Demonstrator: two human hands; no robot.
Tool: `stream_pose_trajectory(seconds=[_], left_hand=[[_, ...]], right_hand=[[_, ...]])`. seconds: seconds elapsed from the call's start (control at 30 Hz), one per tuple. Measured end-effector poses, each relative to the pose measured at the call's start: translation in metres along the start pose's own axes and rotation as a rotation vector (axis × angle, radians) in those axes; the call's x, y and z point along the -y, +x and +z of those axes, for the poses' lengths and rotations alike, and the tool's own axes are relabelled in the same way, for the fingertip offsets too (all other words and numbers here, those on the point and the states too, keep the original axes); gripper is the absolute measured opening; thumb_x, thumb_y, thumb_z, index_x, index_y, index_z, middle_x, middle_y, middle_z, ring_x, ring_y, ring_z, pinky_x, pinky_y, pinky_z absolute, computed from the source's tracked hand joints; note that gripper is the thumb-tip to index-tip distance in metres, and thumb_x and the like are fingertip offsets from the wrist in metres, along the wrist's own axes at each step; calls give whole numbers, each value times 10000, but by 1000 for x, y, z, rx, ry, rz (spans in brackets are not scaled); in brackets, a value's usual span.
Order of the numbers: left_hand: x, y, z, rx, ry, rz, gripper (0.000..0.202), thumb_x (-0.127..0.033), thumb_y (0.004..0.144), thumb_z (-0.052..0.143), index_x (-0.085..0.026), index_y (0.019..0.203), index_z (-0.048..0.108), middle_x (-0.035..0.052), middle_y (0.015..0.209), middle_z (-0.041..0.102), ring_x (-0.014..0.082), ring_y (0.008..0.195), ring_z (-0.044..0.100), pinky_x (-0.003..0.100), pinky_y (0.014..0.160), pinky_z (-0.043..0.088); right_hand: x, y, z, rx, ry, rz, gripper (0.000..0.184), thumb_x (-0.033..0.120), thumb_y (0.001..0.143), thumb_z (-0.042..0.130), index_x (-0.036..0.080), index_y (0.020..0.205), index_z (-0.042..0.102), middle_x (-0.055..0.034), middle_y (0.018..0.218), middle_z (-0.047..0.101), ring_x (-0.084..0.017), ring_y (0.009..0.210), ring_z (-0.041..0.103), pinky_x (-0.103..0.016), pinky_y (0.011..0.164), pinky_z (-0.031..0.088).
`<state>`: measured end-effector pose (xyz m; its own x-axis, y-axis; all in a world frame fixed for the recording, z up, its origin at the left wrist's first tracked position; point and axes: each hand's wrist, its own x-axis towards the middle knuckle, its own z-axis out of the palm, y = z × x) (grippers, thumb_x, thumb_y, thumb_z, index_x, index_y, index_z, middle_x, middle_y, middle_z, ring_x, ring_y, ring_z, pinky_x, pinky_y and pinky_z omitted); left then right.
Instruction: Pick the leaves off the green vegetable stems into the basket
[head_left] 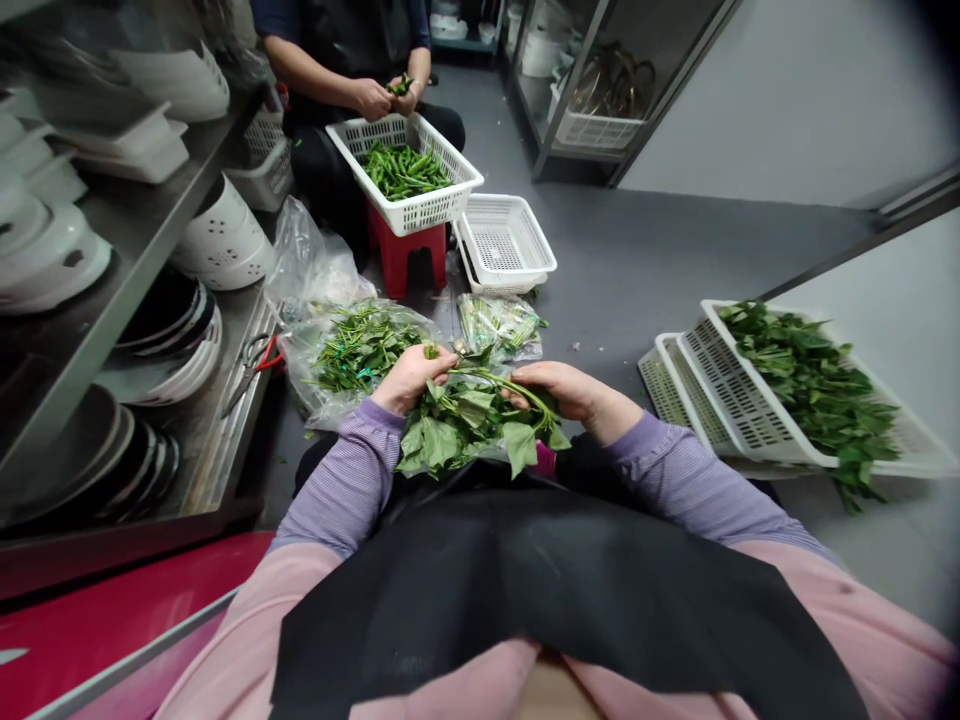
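The person's left grip [414,378] is closed on the leafy stems [454,418], near one end; the right grip [561,388] holds one bent stem of this bunch between its fingers; the leaves hang between the two grips and below them; just beyond the left grip I see a plastic bag [301,352] with more greens [367,345]; farther ahead of both grips, a co-worker's hands [373,98] are above a white basket [433,213] of green peppers [401,172]; well to the right of the right grip, a tilted basket [739,400] carries loose leaves [814,385].
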<state>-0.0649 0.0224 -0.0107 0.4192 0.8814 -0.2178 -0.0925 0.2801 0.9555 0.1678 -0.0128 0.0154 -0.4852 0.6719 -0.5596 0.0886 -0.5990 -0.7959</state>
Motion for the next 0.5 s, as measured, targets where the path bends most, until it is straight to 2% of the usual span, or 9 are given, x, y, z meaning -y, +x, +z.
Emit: stream_pose_trajectory(seconds=[0.13,0.27,0.33,0.4,0.47,0.5], left_hand=[[3,2,-2,-30,56,51,337,-419,639,679,-132,621,503,-55,408,423,45,399,346,202,444,252],[1,1,-2,-50,88,105,313,-409,659,659,-131,655,515,-52,418,430,55,412,368,206,462,279],[-1,-1,1,-92,149,131,292,-398,674,643,-135,663,515,-49,432,441,61,417,380,209,469,295],[-1,-3,9,-148,234,156,269,-386,687,625,-144,665,509,-48,448,450,65,421,382,212,470,302],[1,-6,19,-203,314,189,255,-377,691,616,-151,657,503,-51,461,444,67,432,372,212,472,298],[2,-7,24,-224,348,208,251,-375,690,615,-154,651,502,-52,469,441,68,442,369,211,477,297]], right_hand=[[-5,-4,12,-39,-89,-116,184,321,741,535,140,727,561,15,565,489,-84,533,411,-227,535,336],[-10,-4,16,-141,-290,-230,160,306,742,470,171,655,482,31,569,453,-90,547,378,-237,571,326],[-14,0,17,-297,-437,-275,158,311,727,464,177,645,482,37,552,426,-93,537,356,-237,555,309],[-18,9,18,-518,-555,-360,154,311,708,473,179,633,488,35,545,411,-99,546,352,-236,544,297],[-21,22,17,-679,-514,-422,155,313,703,469,184,616,469,34,529,394,-101,537,352,-233,522,294],[-21,30,15,-675,-434,-419,160,318,706,460,190,612,446,38,509,374,-98,512,343,-231,502,293]])
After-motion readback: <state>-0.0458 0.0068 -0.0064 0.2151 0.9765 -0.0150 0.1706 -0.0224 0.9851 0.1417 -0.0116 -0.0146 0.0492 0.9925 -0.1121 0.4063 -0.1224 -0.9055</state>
